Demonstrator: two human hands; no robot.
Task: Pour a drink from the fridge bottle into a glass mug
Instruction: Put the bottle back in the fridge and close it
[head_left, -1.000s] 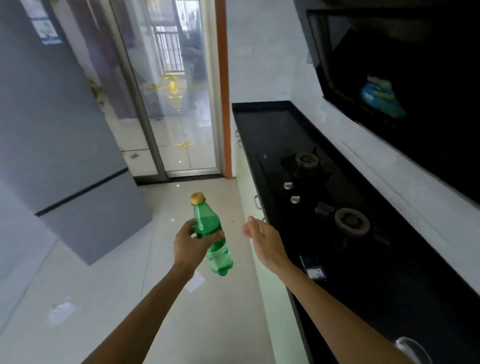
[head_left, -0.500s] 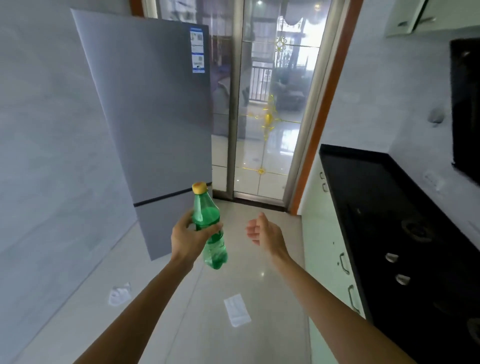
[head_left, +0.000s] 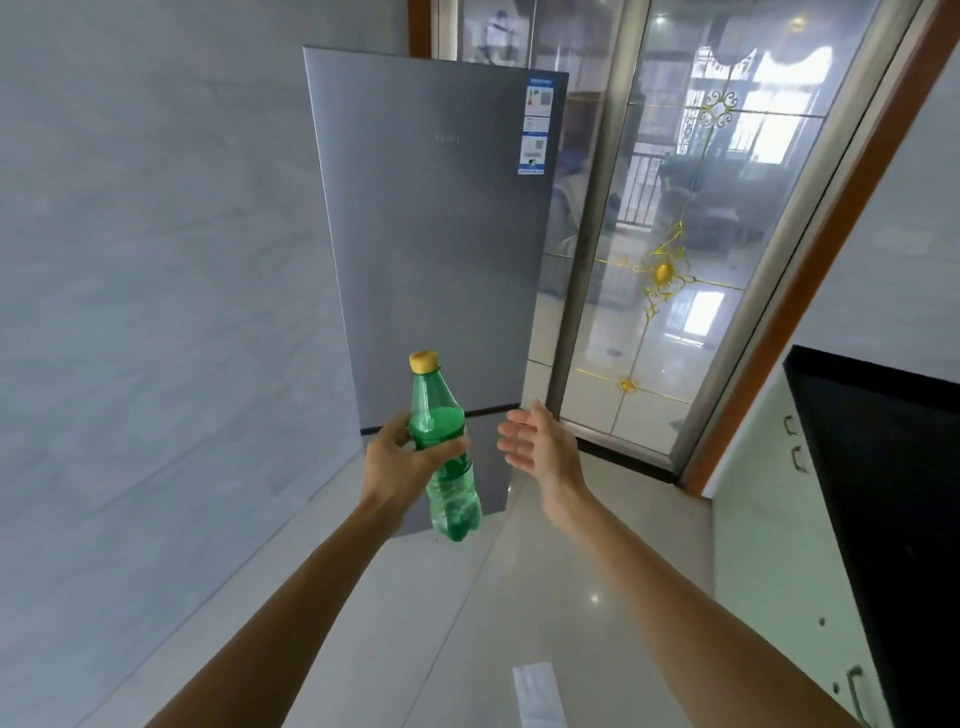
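Note:
A green plastic bottle (head_left: 447, 457) with a yellow cap (head_left: 423, 361) is upright, slightly tilted, in my left hand (head_left: 397, 465), which grips its middle. It holds some liquid. My right hand (head_left: 540, 447) is open beside the bottle on the right, palm facing it, not touching. Straight ahead stands the grey fridge (head_left: 436, 234) with both doors closed and stickers at its upper right corner. No glass mug is in view.
A grey tiled wall (head_left: 156, 312) runs along the left. Glass sliding doors (head_left: 691, 234) with gold ornament are right of the fridge. A black countertop (head_left: 893, 467) over white cabinets with handles (head_left: 769, 519) lines the right. Glossy floor tiles (head_left: 519, 597) lie below.
The view has swung left from the stove counter to face the fridge, which is now nearer and centred. Both hands keep the same pose, bottle still in the left.

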